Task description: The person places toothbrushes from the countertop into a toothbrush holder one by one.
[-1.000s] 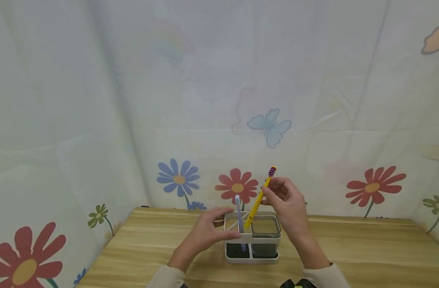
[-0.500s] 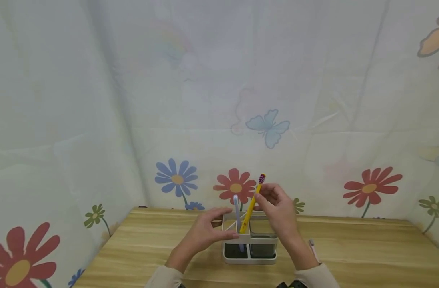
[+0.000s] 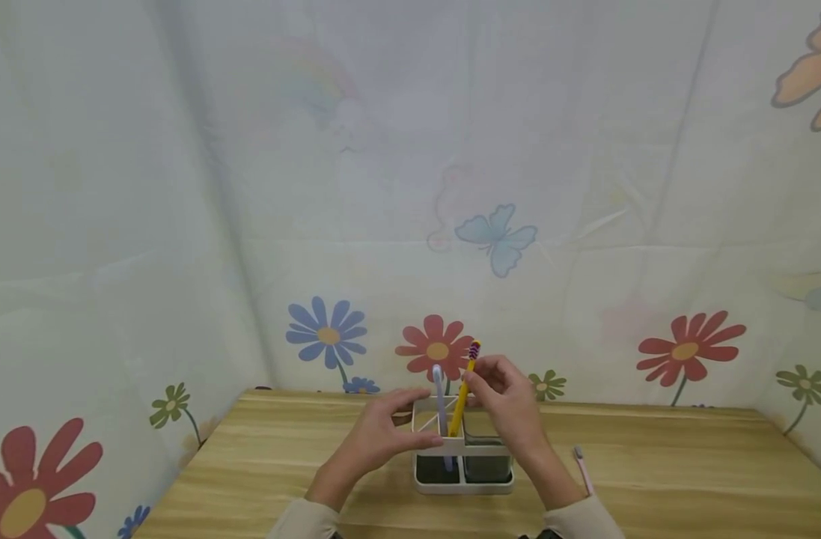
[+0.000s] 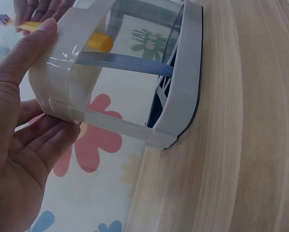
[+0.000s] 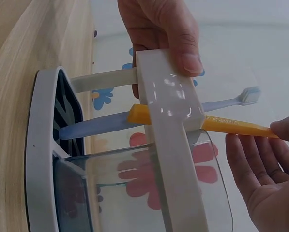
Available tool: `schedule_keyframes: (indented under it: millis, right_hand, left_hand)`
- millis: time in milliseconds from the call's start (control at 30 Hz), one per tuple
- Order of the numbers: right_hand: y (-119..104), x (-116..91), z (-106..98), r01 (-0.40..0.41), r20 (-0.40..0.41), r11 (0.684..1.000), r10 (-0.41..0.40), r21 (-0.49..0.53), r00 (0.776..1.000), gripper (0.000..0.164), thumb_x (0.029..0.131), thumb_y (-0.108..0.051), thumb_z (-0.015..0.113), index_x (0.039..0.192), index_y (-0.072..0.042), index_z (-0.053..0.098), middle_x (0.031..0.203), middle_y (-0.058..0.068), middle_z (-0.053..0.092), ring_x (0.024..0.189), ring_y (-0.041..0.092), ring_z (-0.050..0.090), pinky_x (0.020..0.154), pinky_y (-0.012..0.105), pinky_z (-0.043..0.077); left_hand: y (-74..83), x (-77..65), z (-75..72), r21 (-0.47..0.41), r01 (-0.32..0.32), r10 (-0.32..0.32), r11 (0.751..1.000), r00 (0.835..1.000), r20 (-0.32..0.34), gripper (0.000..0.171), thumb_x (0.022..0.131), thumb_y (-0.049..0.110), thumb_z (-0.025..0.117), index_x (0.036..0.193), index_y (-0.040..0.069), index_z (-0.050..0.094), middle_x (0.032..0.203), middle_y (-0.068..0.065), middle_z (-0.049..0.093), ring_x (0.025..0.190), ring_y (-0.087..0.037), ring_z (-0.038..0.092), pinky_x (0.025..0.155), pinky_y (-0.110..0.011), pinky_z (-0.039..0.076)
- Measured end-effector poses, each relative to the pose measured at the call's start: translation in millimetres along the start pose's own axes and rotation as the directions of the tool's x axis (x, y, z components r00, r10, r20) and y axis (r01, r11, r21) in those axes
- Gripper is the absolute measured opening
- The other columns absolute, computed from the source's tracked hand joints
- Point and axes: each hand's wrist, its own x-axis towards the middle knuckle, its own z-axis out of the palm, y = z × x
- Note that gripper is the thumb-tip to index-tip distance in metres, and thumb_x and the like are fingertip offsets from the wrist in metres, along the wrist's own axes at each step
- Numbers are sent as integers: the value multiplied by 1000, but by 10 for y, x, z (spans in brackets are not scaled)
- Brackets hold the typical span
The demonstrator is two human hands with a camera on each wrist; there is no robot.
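A white toothbrush holder stands upright on the table. My left hand grips its upper frame from the left, thumb at the front and fingers behind. Between thumb and fingertips my right hand pinches a yellow toothbrush, bristles up. In the right wrist view the lower end of the yellow toothbrush has passed through the upper frame and hangs above the base. Beside it a pale blue toothbrush leans in the same section, its end down at the base. A clear cup fills the neighbouring section.
A pink toothbrush lies on the wooden table beside my right forearm. Behind the table hangs a white curtain printed with flowers and butterflies.
My right hand has moved left and down, and the yellow toothbrush has gone from above the holder into its upper frame. The pink toothbrush has come into view. The left hand keeps its grip.
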Motion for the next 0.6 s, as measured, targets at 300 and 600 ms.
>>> schedule_keyframes:
  millis: [300, 600]
  right_hand:
    - [62, -4, 17, 1, 38, 1000, 0, -27, 999, 18, 102, -9, 72, 117, 0, 67, 107, 15, 70, 94, 28, 71, 79, 33, 66]
    - [83, -9, 26, -2, 67, 997, 7, -78, 998, 19, 101, -6, 74, 118, -2, 67, 105, 11, 68, 95, 27, 70, 80, 32, 65]
  left_hand:
    - [9, -8, 4, 7, 17, -17, 1000, 1000, 2, 75, 86, 41, 91, 147, 9, 63, 146, -7, 62, 132, -33, 61, 107, -48, 55]
    - [12, 3, 2, 17, 9, -9, 1000, 1000, 0, 74, 86, 40, 91, 146, 8, 63, 146, -8, 62, 132, -33, 61, 107, -48, 55]
